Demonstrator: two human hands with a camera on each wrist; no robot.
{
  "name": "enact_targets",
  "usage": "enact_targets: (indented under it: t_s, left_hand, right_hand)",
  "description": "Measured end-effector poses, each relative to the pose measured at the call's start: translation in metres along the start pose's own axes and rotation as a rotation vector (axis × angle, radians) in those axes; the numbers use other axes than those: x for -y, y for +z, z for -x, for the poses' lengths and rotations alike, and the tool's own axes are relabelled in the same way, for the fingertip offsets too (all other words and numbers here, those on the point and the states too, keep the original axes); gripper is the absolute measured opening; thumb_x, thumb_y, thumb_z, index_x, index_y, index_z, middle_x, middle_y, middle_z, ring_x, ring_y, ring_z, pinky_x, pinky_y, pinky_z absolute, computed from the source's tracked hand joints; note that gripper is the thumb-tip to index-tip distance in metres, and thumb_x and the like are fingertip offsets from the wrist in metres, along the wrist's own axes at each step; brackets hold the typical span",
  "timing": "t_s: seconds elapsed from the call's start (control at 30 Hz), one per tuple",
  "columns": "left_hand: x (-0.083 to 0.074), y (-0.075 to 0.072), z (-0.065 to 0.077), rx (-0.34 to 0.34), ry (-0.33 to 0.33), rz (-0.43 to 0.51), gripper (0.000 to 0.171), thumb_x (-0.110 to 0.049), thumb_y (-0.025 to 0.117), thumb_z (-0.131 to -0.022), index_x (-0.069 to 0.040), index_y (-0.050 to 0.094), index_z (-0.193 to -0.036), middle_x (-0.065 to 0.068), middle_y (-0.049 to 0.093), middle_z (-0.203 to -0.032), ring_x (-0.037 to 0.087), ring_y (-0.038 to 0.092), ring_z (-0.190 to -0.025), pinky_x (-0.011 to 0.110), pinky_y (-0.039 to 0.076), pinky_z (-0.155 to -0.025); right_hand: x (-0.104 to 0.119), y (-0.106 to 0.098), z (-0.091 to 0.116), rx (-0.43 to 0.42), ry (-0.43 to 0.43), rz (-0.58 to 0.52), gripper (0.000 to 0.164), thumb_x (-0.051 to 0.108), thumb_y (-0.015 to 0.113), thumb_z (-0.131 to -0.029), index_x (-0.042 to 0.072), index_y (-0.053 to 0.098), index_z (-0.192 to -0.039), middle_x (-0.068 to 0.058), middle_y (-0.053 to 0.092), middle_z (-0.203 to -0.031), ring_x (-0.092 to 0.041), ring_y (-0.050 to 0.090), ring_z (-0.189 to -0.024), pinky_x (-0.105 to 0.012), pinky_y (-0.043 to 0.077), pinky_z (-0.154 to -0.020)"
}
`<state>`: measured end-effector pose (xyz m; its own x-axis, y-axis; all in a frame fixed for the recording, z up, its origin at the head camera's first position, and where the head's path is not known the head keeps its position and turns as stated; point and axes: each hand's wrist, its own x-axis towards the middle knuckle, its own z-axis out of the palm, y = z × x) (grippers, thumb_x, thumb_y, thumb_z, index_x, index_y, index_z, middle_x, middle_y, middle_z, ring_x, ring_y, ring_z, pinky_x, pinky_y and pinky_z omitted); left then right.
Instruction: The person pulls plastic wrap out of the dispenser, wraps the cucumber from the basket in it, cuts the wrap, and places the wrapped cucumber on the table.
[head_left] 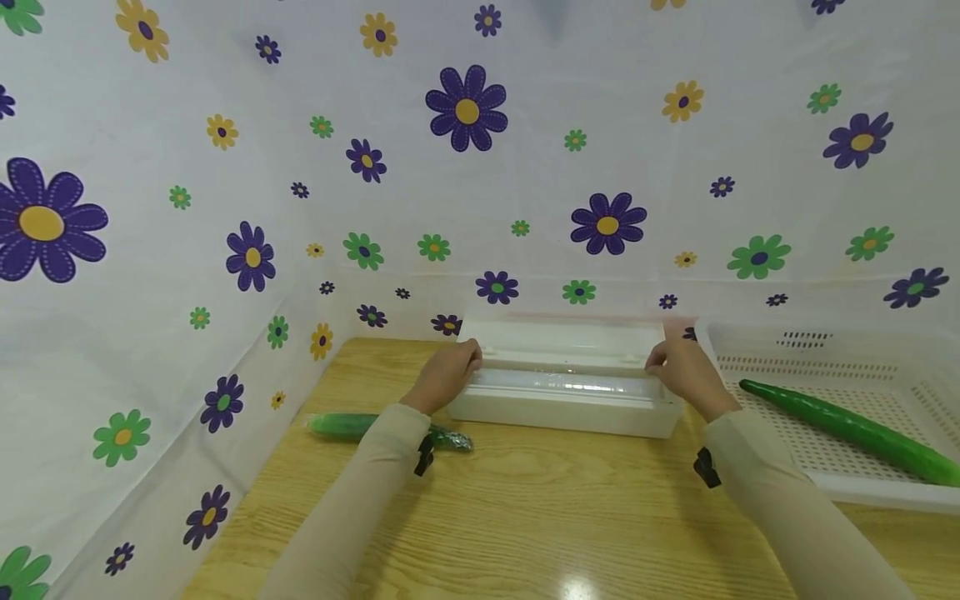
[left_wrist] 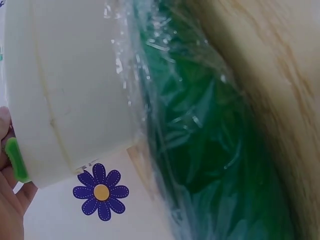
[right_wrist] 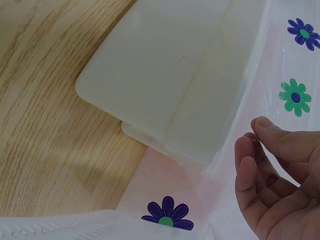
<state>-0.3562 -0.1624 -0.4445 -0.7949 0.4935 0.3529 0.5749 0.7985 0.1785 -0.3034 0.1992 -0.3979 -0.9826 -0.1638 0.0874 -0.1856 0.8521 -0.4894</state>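
A white cling film dispenser lies on the table with its lid raised and a roll of cling film inside. At its left end, my left hand has its fingers curled and pinches the film edge; the left wrist view shows only part of this hand, near a green piece on the dispenser's end. My right hand pinches the film at the other end, thumb against fingertips, just off the dispenser. A film-wrapped cucumber lies below my left forearm, partly hidden.
On the right, a white perforated basket holds a long bare cucumber. A flower-patterned white sheet hangs behind and to the left of the wooden table.
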Motion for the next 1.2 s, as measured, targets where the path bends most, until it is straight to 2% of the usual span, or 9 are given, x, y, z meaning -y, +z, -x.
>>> enact_targets:
  t_s: [0.2,0.4,0.53,0.67,0.83,1.0,1.1,1.2]
  left_hand:
    - [-0.006,-0.003,-0.002,-0.009,0.0,0.029,0.007,-0.01,0.052,-0.096,-0.007,0.053,-0.09,0.003,0.056,-0.074,0.01,0.045,-0.062,0.023,0.042,-0.057]
    - [-0.009,-0.001,-0.006,-0.003,0.023,0.073,0.008,-0.009,0.047,-0.098,-0.004,0.052,-0.094,0.006,0.055,-0.082,0.015,0.047,-0.073,0.028,0.045,-0.066]
    - [-0.008,0.001,-0.006,-0.022,0.058,0.08,0.012,-0.006,0.047,-0.097,-0.002,0.058,-0.097,0.007,0.057,-0.087,0.018,0.052,-0.082,0.03,0.049,-0.075]
    - [-0.007,-0.003,-0.006,-0.017,0.071,0.101,0.016,-0.004,0.048,-0.096,-0.003,0.065,-0.094,0.008,0.059,-0.087,0.019,0.054,-0.084,0.029,0.05,-0.078]
    - [-0.005,-0.006,-0.007,0.058,0.009,0.128,0.022,-0.012,0.044,-0.099,-0.007,0.063,-0.091,0.007,0.057,-0.091,0.016,0.052,-0.084,0.03,0.049,-0.077]
    - [-0.005,-0.006,-0.008,0.132,-0.058,0.202,0.022,-0.014,0.04,-0.101,-0.008,0.058,-0.091,0.006,0.06,-0.089,0.014,0.053,-0.079,0.03,0.048,-0.074]
    - [-0.003,-0.006,-0.007,0.148,-0.096,0.273,0.018,-0.016,0.043,-0.1,-0.008,0.057,-0.092,0.005,0.061,-0.084,0.013,0.052,-0.075,0.027,0.047,-0.07]
    - [0.001,-0.006,-0.006,0.124,-0.111,0.346,0.012,-0.016,0.051,-0.097,-0.007,0.059,-0.098,0.005,0.062,-0.084,0.012,0.055,-0.075,0.025,0.049,-0.07]
  right_hand:
    - [0.006,-0.006,0.002,-0.015,0.007,-0.022,0.014,0.003,0.059,-0.089,-0.004,0.069,-0.084,-0.022,0.068,-0.093,-0.027,0.061,-0.077,-0.041,0.051,-0.068]
    - [0.01,-0.009,0.002,-0.048,0.001,-0.022,0.013,0.002,0.058,-0.088,-0.005,0.069,-0.085,-0.022,0.068,-0.092,-0.027,0.06,-0.075,-0.042,0.052,-0.07]
    - [0.01,-0.01,0.002,-0.074,-0.004,-0.025,0.013,0.001,0.058,-0.088,-0.006,0.069,-0.086,-0.023,0.068,-0.092,-0.028,0.062,-0.076,-0.044,0.052,-0.072]
    - [0.008,-0.011,0.001,-0.085,0.012,-0.028,0.013,0.0,0.058,-0.088,-0.007,0.068,-0.086,-0.023,0.068,-0.09,-0.027,0.059,-0.074,-0.042,0.05,-0.069]
    - [0.008,-0.015,0.001,-0.078,0.025,-0.037,0.013,0.001,0.058,-0.089,-0.007,0.067,-0.087,-0.024,0.067,-0.091,-0.027,0.06,-0.072,-0.039,0.05,-0.066]
    - [0.009,-0.016,0.001,-0.075,0.036,-0.047,0.013,0.002,0.058,-0.089,-0.007,0.068,-0.088,-0.024,0.067,-0.091,-0.026,0.059,-0.072,-0.038,0.05,-0.064]
    - [0.01,-0.016,0.002,-0.07,0.038,-0.052,0.014,0.002,0.058,-0.09,-0.008,0.067,-0.088,-0.024,0.067,-0.091,-0.026,0.06,-0.072,-0.038,0.05,-0.065]
    - [0.01,-0.015,0.002,-0.067,0.035,-0.055,0.014,0.002,0.057,-0.09,-0.008,0.067,-0.089,-0.024,0.067,-0.091,-0.026,0.06,-0.071,-0.038,0.05,-0.064]
